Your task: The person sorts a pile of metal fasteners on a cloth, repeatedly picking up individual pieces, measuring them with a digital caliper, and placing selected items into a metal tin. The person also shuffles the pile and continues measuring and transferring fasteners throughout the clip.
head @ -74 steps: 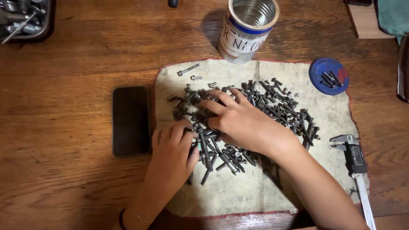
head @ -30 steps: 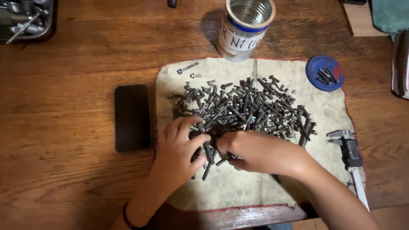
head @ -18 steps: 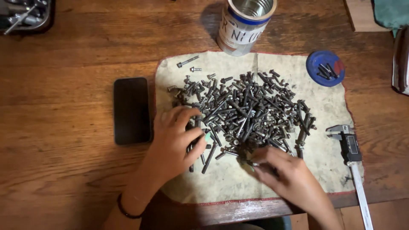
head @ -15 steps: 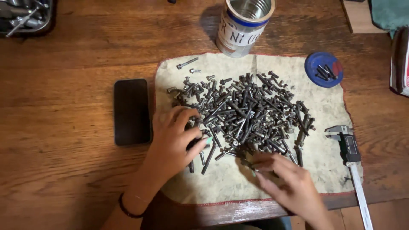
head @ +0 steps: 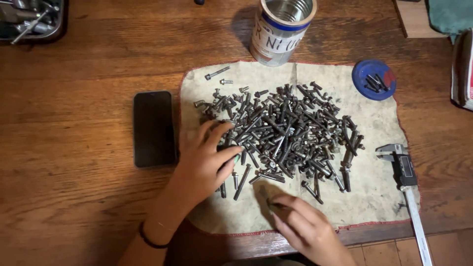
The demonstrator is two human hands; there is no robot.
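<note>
On the tabletop (head: 88, 64): one stained cloth (head: 379, 197), one heap of dark bolts and screws (head: 286, 133) too many to count, two bolts (head: 217, 73) lying apart at the cloth's far left corner, one tin can (head: 281, 29), one blue lid (head: 373, 80), one black phone (head: 153, 128), one caliper (head: 406, 182), one metal tray (head: 29, 19).

Phone (head: 153, 129), tin can (head: 282, 29), caliper (head: 405, 183)

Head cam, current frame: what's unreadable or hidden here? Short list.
- Right hand: its fingertips pinch something small; blurred and covered by the fingers, so I cannot tell what.
- Bolts under the left hand: hidden by the palm.
- Tin can: top cut off by the frame edge.
- Metal tray: cropped at the top left corner; contents dark.
- Caliper: its beam runs off the bottom edge.
- Blue lid: the pieces in it are too small to identify.
</note>
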